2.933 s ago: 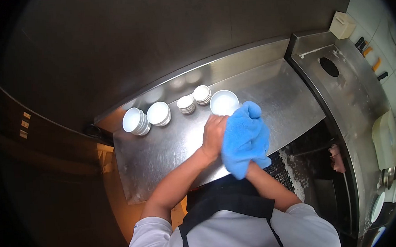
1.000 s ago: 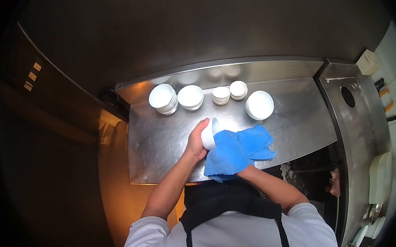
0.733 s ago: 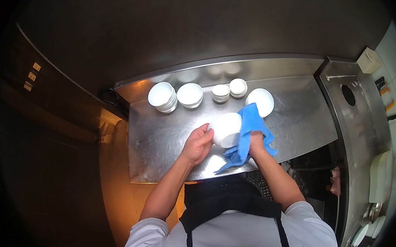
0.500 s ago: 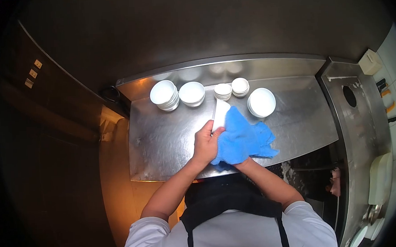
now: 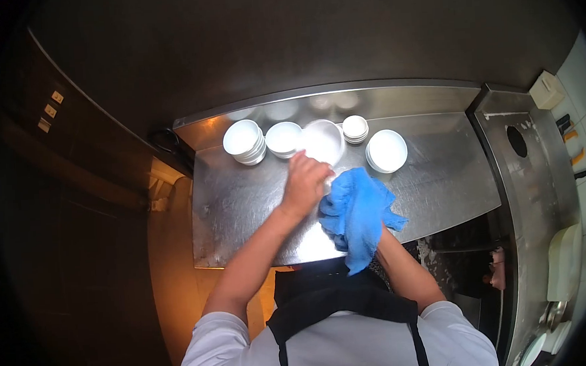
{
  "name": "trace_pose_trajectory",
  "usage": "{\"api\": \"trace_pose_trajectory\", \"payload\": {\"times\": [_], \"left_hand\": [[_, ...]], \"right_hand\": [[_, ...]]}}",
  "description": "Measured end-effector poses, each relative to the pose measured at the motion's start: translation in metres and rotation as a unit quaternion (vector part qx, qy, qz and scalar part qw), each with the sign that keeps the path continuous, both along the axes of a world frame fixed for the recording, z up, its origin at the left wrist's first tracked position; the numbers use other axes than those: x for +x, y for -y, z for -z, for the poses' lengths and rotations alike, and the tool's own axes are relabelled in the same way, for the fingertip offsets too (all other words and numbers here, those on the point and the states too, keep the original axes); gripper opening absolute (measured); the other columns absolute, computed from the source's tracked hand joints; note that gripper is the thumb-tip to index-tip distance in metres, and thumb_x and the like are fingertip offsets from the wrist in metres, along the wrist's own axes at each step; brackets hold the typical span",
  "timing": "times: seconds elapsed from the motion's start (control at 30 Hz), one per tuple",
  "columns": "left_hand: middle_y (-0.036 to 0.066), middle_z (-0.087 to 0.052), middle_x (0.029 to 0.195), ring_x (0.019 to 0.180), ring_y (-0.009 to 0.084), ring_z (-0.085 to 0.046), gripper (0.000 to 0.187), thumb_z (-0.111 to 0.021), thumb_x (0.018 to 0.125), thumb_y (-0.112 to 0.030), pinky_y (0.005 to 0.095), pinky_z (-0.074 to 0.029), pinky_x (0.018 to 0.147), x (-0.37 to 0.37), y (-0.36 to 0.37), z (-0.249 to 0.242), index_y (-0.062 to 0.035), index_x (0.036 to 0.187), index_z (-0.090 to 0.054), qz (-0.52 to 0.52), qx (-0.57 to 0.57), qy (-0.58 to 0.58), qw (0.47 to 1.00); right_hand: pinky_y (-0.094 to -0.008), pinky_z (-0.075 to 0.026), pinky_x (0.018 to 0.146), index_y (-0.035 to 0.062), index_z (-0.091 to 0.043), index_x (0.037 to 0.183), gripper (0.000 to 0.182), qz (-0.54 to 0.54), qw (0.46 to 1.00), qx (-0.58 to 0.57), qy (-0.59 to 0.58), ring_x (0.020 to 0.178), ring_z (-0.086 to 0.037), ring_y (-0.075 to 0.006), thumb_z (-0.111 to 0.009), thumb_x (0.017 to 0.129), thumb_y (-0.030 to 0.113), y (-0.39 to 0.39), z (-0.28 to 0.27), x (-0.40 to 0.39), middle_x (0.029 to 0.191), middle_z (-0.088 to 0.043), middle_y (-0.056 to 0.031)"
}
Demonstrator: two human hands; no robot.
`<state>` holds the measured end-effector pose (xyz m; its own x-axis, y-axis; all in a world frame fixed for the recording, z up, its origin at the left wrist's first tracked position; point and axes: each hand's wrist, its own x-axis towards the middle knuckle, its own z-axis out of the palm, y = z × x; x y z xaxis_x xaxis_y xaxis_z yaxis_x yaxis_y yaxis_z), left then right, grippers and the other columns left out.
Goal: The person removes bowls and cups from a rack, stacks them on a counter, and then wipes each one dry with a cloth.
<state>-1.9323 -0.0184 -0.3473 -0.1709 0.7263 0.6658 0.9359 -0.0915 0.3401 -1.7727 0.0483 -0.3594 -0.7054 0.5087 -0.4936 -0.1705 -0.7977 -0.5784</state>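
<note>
My left hand is closed on the near edge of a white bowl, which is held above the steel table and hides the small stack behind it. A blue cloth covers my right hand, so its fingers do not show; the cloth hangs just right of my left hand. Stacks of white bowls stand along the back: a tall one at the left, another beside it, small bowls right of the held bowl, and a wider stack at the right.
A raised steel ledge runs behind the bowls. To the right is a steel counter with a dark oval opening. Knives hang on the tiled wall at far right.
The bowl has turned from edge-on to face up and moved out of the cloth. My left hand has moved slightly up; the cloth has bunched and now hangs lower.
</note>
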Motion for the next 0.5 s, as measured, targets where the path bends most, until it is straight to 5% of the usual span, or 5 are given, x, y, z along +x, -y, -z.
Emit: {"api": "trace_pose_trajectory", "payload": {"times": [0.23,0.37,0.47,0.5], "left_hand": [[0.01,-0.063,0.076,0.083,0.0289,-0.061,0.004,-0.061,0.08,-0.008,0.0436,-0.041,0.085,-0.081,-0.027,0.045,-0.0091,0.081,-0.065,-0.154,-0.106,-0.085,0.979],[0.011,-0.064,0.077,0.081,0.0287,-0.061,0.006,-0.062,0.084,-0.012,0.0422,-0.039,0.086,-0.089,-0.033,0.065,-0.0077,0.081,-0.065,-0.19,-0.151,-0.097,0.965],[0.013,-0.066,0.091,0.091,0.0287,-0.061,0.015,-0.063,0.086,-0.016,0.0431,-0.039,0.092,-0.086,-0.036,0.06,-0.0075,0.098,-0.067,-0.217,-0.251,-0.077,0.94],[0.014,-0.066,0.096,0.095,0.0292,-0.061,0.022,-0.065,0.086,-0.018,0.0441,-0.038,0.095,-0.078,-0.039,0.056,-0.0065,0.105,-0.066,-0.221,-0.195,-0.094,0.951]], "right_hand": [[-0.0297,-0.042,0.048,0.0106,-0.058,0.092,0.037,0.103,0.985,0.06,-0.128,0.059,-0.051,-0.0155,-0.043,0.1,0.044,-0.04,-0.028,0.068,0.074,-0.054,-0.0017],[-0.0297,-0.041,0.047,0.011,-0.058,0.091,0.038,0.162,0.971,0.075,-0.161,0.057,-0.05,-0.0154,-0.042,0.1,0.045,-0.045,-0.036,0.098,0.073,-0.054,-0.0017],[-0.0297,-0.04,0.047,0.0113,-0.058,0.09,0.039,0.202,0.96,0.088,-0.174,0.056,-0.049,-0.0154,-0.041,0.099,0.046,-0.053,-0.043,0.118,0.072,-0.053,-0.0017],[-0.0297,-0.04,0.046,0.0114,-0.057,0.089,0.04,0.22,0.955,0.094,-0.175,0.056,-0.049,-0.0154,-0.041,0.099,0.046,-0.057,-0.045,0.125,0.071,-0.053,-0.0017]]}}
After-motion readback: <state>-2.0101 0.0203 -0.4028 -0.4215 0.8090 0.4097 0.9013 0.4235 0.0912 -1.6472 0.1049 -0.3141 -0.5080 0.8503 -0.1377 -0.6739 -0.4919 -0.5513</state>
